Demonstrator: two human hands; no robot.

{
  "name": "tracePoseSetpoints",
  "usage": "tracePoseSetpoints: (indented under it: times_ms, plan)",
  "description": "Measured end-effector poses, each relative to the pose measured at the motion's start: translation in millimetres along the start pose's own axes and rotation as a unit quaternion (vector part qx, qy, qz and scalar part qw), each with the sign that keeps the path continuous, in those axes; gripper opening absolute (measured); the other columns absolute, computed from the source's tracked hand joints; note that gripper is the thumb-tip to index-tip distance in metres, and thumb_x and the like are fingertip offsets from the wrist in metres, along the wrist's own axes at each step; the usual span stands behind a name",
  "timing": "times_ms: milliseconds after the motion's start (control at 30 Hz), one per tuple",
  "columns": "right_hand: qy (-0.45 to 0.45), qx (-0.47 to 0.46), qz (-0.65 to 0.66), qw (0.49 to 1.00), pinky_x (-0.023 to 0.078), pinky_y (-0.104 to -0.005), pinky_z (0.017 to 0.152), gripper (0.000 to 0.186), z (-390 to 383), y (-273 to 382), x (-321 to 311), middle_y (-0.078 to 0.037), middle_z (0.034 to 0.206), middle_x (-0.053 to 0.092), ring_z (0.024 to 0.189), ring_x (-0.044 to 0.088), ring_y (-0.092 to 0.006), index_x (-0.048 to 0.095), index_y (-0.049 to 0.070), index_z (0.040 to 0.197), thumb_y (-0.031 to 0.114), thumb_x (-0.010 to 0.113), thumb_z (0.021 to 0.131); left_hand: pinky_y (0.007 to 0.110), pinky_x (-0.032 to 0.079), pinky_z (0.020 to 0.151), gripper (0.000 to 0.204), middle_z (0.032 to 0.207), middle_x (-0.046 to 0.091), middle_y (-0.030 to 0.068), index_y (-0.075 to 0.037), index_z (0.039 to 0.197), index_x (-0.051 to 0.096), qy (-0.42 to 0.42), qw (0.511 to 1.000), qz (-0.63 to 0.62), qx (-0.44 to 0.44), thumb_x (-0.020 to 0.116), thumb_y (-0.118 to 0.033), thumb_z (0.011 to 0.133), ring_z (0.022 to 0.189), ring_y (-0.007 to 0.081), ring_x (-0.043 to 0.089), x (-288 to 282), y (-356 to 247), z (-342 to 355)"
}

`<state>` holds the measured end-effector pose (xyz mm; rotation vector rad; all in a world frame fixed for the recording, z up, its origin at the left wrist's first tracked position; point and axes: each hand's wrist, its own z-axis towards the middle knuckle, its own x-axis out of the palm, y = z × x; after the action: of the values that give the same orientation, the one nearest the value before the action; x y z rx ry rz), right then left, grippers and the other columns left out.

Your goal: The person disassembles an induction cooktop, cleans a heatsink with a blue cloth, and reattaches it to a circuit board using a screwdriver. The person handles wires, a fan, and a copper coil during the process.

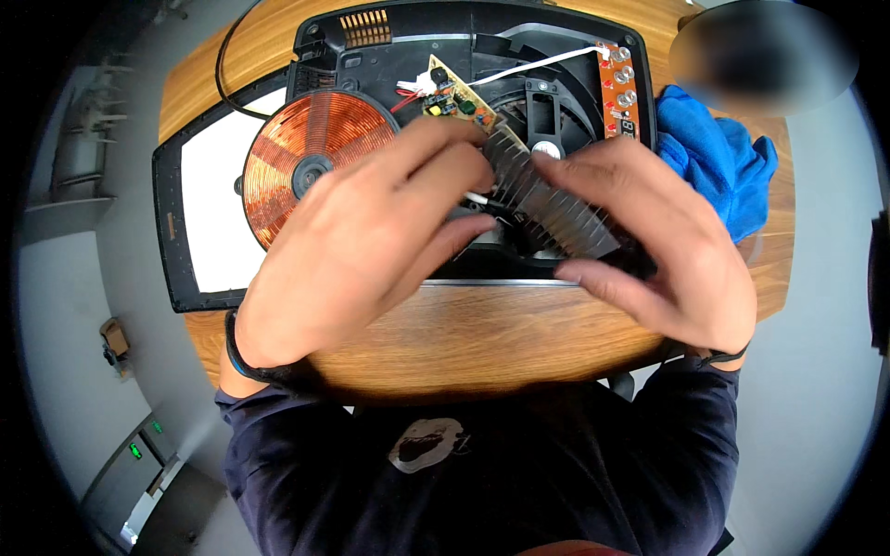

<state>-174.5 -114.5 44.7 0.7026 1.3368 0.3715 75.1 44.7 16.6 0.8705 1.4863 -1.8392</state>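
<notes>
Over the opened black housing [408, 57] of an induction cooker, both hands hold a circuit board with a finned metal heat sink, tilted. My left hand [362, 232] curls its fingers at the left edge of the circuit board [454, 97], its thumb apart below; a short white wire [476, 197] shows between them. The fingers and thumb of my right hand [663, 241] span the right part of the heat sink [552, 199]. Left of the board, partly behind my left hand, lies a round copper coil [306, 153]. The board's underside is hidden.
An orange control board [619, 88] sits at the housing's right, with a white cable [538, 67] running to it. A black-framed white panel [218, 204] lies under the coil. A blue cloth [714, 157] rests on the wooden table [464, 338]. Another person is at the upper right.
</notes>
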Motion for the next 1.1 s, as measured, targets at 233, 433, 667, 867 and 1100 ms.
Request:
tracePoseSetpoints:
  times_ms: [233,433,667,867,1100]
  plan:
    - [0.008,0.02,0.001,1.0,0.063,-0.0451,0.099,0.073,-2.8,22.4,15.8,-0.018,0.135,0.068,0.115,0.074,-0.0361,0.071,-0.002,0.154,0.009,0.091,0.085,0.041,0.065,0.086,0.04,0.136,0.074,0.016,-0.001,0.122,0.073,-0.093,0.994,-0.048,-0.026,0.093,0.0,0.087,0.105,0.027,0.077,4.8,-10.5,4.4]
    - [0.001,-0.041,-0.014,0.999,0.063,-0.0452,0.098,0.072,-2.0,19.9,28.4,-0.018,0.138,0.07,0.116,0.074,-0.0364,0.074,0.0,0.15,0.011,0.093,0.081,0.042,0.063,0.094,0.03,0.132,0.074,0.0147,-0.001,0.116,0.077,-0.035,0.998,0.026,0.041,0.083,0.006,0.088,0.111,0.0332,0.077,-0.9,-2.7,4.8]
    - [0.014,-0.044,0.06,0.997,0.06,-0.045,0.105,0.085,5.5,12.4,23.4,-0.019,0.146,0.065,0.128,0.071,-0.0388,0.067,-0.002,0.154,0.019,0.097,0.078,0.043,0.064,0.089,0.024,0.122,0.074,0.0139,-0.002,0.109,0.077,-0.021,0.998,0.038,0.047,0.081,0.005,0.086,0.105,0.0343,0.078,-2.1,1.6,-6.4]
    - [0.046,0.024,0.055,0.997,0.059,-0.0445,0.107,0.08,8.4,-22.5,29.2,-0.019,0.136,0.07,0.121,0.073,-0.0351,0.054,0.0,0.165,0.02,0.09,0.097,0.043,0.065,0.082,0.02,0.114,0.073,0.0131,0.0,0.104,0.076,-0.034,0.995,0.06,0.071,0.082,0.005,0.086,0.099,0.0327,0.078,-2.0,1.7,-8.1]
    - [0.079,0.044,0.123,0.988,0.062,-0.05,0.09,0.066,24.2,-32.6,30.8,-0.025,0.109,0.079,0.103,0.078,-0.0475,0.059,0.003,0.158,0.031,0.085,0.105,0.043,0.065,0.083,0.022,0.113,0.073,0.0135,-0.001,0.105,0.077,-0.053,0.992,0.074,0.086,0.082,0.005,0.085,0.1,0.0335,0.078,0.6,0.6,-13.4]
